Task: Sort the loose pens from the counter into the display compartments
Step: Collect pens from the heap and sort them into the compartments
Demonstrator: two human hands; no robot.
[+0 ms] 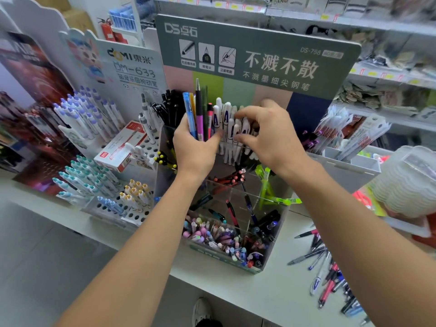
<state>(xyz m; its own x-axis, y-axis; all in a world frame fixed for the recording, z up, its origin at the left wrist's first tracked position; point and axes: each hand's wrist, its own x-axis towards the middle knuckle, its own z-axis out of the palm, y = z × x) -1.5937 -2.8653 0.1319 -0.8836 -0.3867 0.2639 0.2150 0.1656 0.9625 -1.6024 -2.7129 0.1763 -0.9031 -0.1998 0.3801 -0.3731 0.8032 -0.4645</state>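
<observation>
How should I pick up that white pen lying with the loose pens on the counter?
Pinch the white pen across the middle of its barrel, coming straight down from above. It lies flat at the left edge of the loose pens pile, tip toward you, so its left side looks open to the bare counter. Fingers would likely fit there without knocking the neighbouring pens.

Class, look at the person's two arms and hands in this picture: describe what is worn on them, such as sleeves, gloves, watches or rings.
Nothing shows on either: the left hand and right hand are gloveless, with no visible rings; both forearms are bare, without sleeves, watches or bracelets.
</observation>
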